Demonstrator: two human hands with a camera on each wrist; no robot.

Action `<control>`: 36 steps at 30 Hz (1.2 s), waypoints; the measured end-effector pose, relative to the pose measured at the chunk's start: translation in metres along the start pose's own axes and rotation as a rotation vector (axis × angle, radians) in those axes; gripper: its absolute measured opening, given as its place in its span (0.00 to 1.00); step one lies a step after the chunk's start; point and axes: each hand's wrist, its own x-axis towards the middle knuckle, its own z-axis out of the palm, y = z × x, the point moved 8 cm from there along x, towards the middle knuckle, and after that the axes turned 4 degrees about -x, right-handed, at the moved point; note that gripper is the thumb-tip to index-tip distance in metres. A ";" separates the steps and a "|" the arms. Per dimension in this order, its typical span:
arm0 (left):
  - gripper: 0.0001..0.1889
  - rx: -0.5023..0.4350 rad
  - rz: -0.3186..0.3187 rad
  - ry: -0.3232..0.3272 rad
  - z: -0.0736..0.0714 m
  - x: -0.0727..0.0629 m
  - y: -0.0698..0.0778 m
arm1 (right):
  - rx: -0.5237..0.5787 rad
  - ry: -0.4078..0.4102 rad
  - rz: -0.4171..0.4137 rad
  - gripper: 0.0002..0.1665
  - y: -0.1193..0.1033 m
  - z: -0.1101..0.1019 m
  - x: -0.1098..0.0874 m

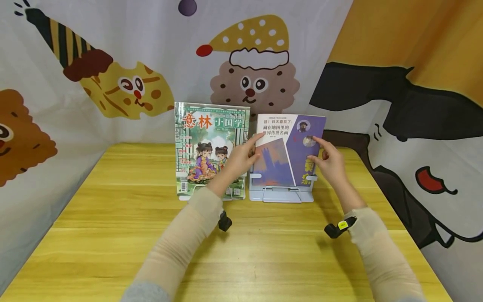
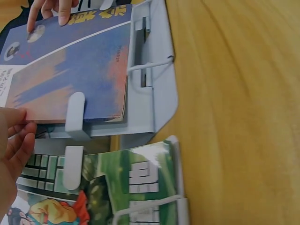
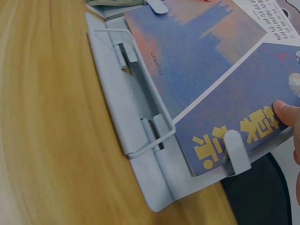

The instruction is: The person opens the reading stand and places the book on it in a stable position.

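A purple-and-white book (image 1: 273, 163) leans upright on a pale metal book stand (image 1: 281, 196), its lower corners behind the stand's side clips. My left hand (image 1: 239, 159) holds the book's left edge, fingertips at the cover in the left wrist view. On the opposite edge my right hand (image 1: 332, 161) grips the book with thumb and index finger spread along the cover. The right thumb (image 3: 283, 111) lies on the cover just above the yellow lettering in the right wrist view. Fingers behind the book are hidden.
Left of the book, a green illustrated magazine (image 1: 203, 147) stands on a second stand (image 1: 185, 197), partly covered by my left forearm. Both stands are on a yellow wood-grain table (image 1: 256, 251). A curtain printed with cartoon figures (image 1: 151, 25) hangs behind.
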 end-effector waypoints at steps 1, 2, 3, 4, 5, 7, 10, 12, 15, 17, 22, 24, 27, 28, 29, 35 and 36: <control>0.35 -0.001 -0.001 -0.001 0.001 -0.001 0.000 | -0.002 -0.002 -0.002 0.38 0.001 0.001 -0.001; 0.35 0.000 -0.007 -0.002 0.002 -0.002 -0.001 | -0.011 -0.005 -0.001 0.38 0.002 0.001 -0.003; 0.35 0.006 -0.014 -0.003 0.003 -0.004 -0.002 | -0.020 -0.006 -0.004 0.38 0.002 0.002 -0.004; 0.35 0.010 -0.020 -0.004 0.004 -0.005 -0.002 | -0.025 -0.010 -0.005 0.38 0.003 0.003 -0.005; 0.35 0.015 -0.026 -0.004 0.005 -0.006 -0.003 | -0.032 -0.010 -0.007 0.38 0.004 0.003 -0.006; 0.35 0.028 -0.030 -0.002 0.007 -0.008 -0.004 | -0.040 -0.012 -0.010 0.38 0.004 0.004 -0.008; 0.35 0.033 -0.027 0.004 0.009 -0.010 -0.006 | -0.041 -0.011 -0.020 0.39 0.004 0.005 -0.010; 0.35 0.035 -0.024 0.001 0.010 -0.011 -0.006 | -0.043 -0.008 -0.032 0.39 0.003 0.005 -0.011; 0.35 0.051 -0.020 -0.017 0.012 -0.013 -0.007 | -0.049 -0.014 -0.048 0.38 0.003 0.006 -0.013; 0.35 0.080 -0.020 -0.031 0.013 -0.013 -0.007 | -0.072 -0.036 -0.055 0.38 0.002 0.007 -0.013; 0.37 0.178 -0.024 -0.060 0.012 -0.013 -0.003 | -0.209 -0.146 -0.056 0.40 -0.001 0.010 -0.012; 0.38 0.216 -0.035 -0.081 0.011 -0.012 -0.001 | -0.262 -0.190 -0.055 0.41 -0.002 0.011 -0.012; 0.38 0.254 -0.045 -0.121 0.012 -0.011 0.001 | -0.323 -0.245 -0.045 0.42 -0.004 0.011 -0.010; 0.38 0.263 -0.043 -0.137 0.012 -0.011 0.002 | -0.342 -0.261 -0.046 0.42 -0.004 0.011 -0.010; 0.38 0.273 -0.041 -0.154 0.013 -0.010 0.002 | -0.359 -0.273 -0.051 0.42 -0.005 0.010 -0.010; 0.37 0.297 -0.053 -0.252 0.007 -0.012 0.001 | -0.410 -0.288 -0.131 0.37 -0.013 0.001 -0.007; 0.36 0.301 -0.056 -0.268 0.005 -0.014 0.001 | -0.407 -0.287 -0.136 0.36 -0.014 -0.002 -0.006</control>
